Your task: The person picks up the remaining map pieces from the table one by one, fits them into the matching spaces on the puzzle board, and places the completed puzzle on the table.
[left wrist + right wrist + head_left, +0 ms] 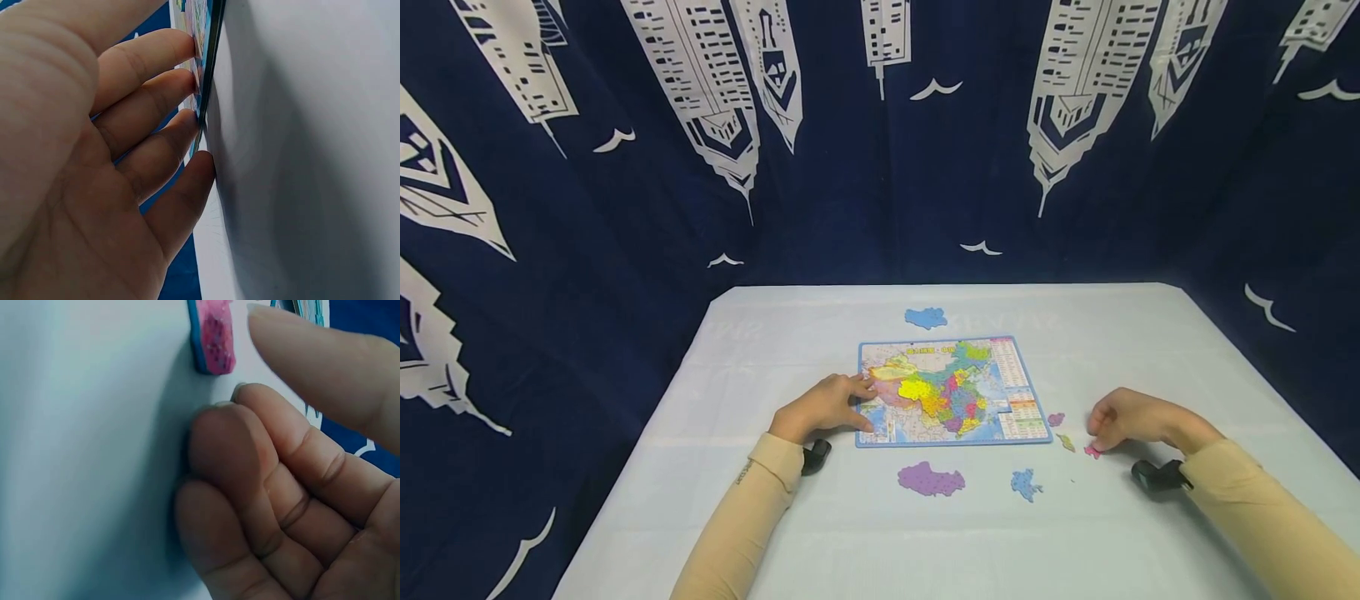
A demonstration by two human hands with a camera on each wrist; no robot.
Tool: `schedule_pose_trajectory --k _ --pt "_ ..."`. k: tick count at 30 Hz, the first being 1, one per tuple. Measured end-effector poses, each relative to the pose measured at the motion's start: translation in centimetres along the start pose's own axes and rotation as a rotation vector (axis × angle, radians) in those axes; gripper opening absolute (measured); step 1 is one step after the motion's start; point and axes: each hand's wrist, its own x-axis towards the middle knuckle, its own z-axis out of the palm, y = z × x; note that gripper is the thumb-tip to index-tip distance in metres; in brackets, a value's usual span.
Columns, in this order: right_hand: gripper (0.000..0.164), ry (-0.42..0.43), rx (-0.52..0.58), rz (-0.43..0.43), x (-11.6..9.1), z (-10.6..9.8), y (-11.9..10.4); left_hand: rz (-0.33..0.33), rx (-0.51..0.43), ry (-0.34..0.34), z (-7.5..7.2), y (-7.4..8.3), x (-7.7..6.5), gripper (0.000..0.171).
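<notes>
Writing first: the board (pixel 951 392) carries a yellow title across the top of its map, plus text panels down its right side; through my head view I cannot resolve the characters. Small dark lettering on the left sleeve (pixel 741 508), too small for me to read. Pale marks near the far edge of the table (pixel 805 550) are too faint to make out.

Left hand (pixel 823 406): grip spread, fingers extended at the board's left edge. In my left wrist feed the thumb tip is cut off and only a strip of board shows.

Right hand (pixel 1138 417): grip parted, thumb away from 4 loosely bent fingers, pinching nothing. The pink piece (pixel 215 337) is on the table right of the board, just beside the thumb tip. The frame crops its upper end; I cannot tell whether they touch.

Other pieces, 5 logged: small purple piece (pixel 1056 419) and green piece (pixel 1066 442) between board and right hand; far blue piece (pixel 926 317) beyond the board; large purple piece (pixel 931 479) and near blue piece (pixel 1026 484) on its near side.
</notes>
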Motion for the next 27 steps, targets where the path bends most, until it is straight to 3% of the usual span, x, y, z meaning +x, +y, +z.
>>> schedule_pose_trajectory --k 12,27 --pt "0.017 0.006 0.014 -0.057 -0.5 0.5 0.0 0.002 0.000 0.008 0.1 -0.2 0.0 0.062" --pt "0.017 0.041 -0.021 -0.058 -0.7 1.0 -0.4 -0.008 0.013 0.008 0.0 -0.2 0.0 0.063"
